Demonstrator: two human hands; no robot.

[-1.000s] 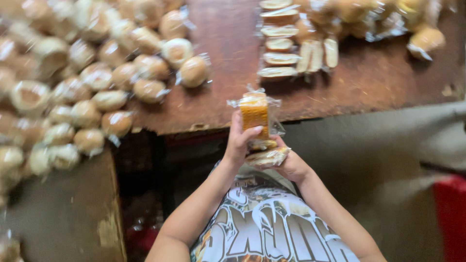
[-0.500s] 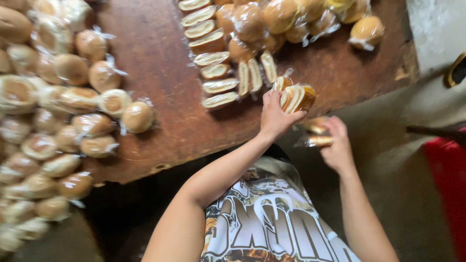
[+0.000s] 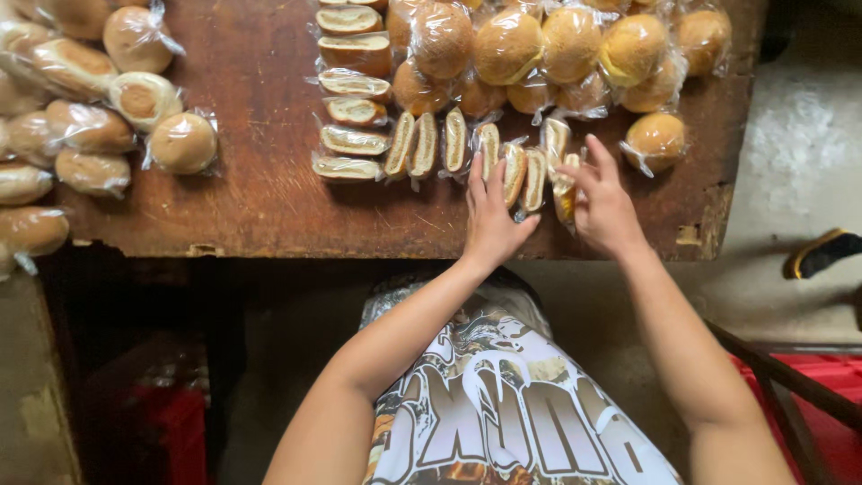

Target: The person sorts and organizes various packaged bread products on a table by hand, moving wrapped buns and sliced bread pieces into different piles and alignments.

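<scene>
Head: both hands seemingly touching wrapped sandwiches

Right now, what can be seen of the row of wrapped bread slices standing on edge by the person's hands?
The row of slices stands on edge along the wooden table, near its front edge. Each piece is a pale, cream-filled slice with a brown crust, sealed in clear, crinkled plastic. They lean side by side, slightly tilted. The left hand lies against the middle slices with fingers spread; the right hand has its grip on the wrapped piece at the right end. Round wrapped buns sit just behind.
</scene>
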